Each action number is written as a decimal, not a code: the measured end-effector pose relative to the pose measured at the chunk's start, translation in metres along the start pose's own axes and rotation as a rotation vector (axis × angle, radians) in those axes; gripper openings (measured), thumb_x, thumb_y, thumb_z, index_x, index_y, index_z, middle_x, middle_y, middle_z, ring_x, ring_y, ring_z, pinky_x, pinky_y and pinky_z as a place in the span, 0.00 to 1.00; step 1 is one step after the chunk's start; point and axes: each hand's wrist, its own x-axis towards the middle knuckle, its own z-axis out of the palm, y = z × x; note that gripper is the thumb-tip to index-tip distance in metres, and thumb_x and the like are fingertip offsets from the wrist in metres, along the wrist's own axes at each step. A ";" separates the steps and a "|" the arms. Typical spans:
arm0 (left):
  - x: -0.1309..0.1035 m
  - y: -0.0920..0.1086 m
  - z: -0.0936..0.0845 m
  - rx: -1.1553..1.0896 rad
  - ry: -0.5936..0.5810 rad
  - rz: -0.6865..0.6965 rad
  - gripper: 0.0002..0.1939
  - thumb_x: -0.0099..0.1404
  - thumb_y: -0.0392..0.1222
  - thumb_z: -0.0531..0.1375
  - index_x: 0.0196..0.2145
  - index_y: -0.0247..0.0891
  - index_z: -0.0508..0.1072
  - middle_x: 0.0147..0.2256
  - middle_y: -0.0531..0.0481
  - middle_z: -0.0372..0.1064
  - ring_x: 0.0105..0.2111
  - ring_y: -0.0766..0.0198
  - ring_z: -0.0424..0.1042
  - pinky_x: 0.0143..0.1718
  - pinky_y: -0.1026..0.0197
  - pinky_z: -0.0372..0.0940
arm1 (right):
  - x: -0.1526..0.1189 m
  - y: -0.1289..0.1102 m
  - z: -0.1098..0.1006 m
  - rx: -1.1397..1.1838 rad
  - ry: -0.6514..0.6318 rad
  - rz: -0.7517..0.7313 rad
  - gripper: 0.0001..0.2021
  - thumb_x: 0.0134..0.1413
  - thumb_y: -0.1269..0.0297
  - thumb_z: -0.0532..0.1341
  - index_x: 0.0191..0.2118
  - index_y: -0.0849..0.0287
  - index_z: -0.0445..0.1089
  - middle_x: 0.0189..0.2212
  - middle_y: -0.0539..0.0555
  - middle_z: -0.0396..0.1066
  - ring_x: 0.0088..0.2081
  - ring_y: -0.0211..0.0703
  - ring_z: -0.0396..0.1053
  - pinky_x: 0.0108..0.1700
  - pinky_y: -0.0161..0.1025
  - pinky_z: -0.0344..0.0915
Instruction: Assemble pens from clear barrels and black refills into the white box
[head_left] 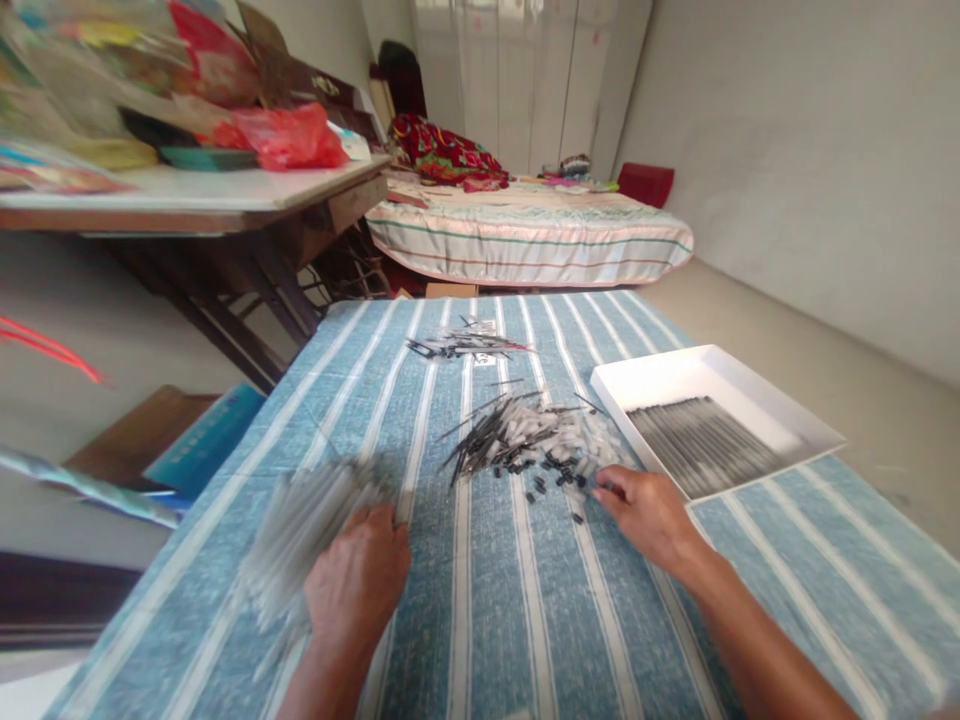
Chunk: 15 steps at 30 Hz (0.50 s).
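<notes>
My left hand (360, 570) is at the right side of a blurred pile of translucent tubes (300, 535) that look like pen barrels. Its fingers are curled, and what lies under them is hidden. To the right, my right hand (649, 510) has thumb and fingertips drawn together by the edge of a mixed heap. Anything between those tips is too small to make out. In that heap are thin dark sticks like pen refills (491, 435), whitish translucent pieces (559, 430) and small black plugs (531, 497).
A white box (810, 445) holding a row of dark slim sticks (697, 440) stands on the striped tablecloth (480, 620), right of the heap. Another small pile of thin sticks (469, 343) lies farther back. A side table (300, 195) with bags and a bed (540, 235) are beyond.
</notes>
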 end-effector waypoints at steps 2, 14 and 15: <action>0.000 0.000 0.000 -0.003 -0.014 0.033 0.14 0.62 0.42 0.47 0.29 0.37 0.71 0.35 0.41 0.72 0.33 0.52 0.73 0.27 0.59 0.60 | 0.005 -0.002 0.001 -0.088 -0.018 0.019 0.10 0.54 0.65 0.54 0.37 0.53 0.71 0.26 0.51 0.74 0.30 0.42 0.70 0.31 0.32 0.58; -0.006 0.012 0.013 -0.100 0.046 0.250 0.12 0.62 0.38 0.47 0.29 0.38 0.69 0.34 0.45 0.67 0.36 0.57 0.70 0.34 0.60 0.61 | 0.030 -0.017 0.003 -0.442 -0.097 -0.071 0.11 0.54 0.67 0.52 0.38 0.60 0.70 0.29 0.62 0.75 0.33 0.52 0.72 0.31 0.37 0.60; -0.006 0.012 0.015 -0.161 0.077 0.266 0.11 0.61 0.38 0.47 0.28 0.38 0.68 0.33 0.45 0.67 0.35 0.58 0.70 0.34 0.60 0.61 | 0.031 -0.018 0.002 -0.440 -0.094 -0.088 0.10 0.54 0.67 0.52 0.37 0.60 0.70 0.28 0.62 0.74 0.33 0.51 0.72 0.31 0.37 0.60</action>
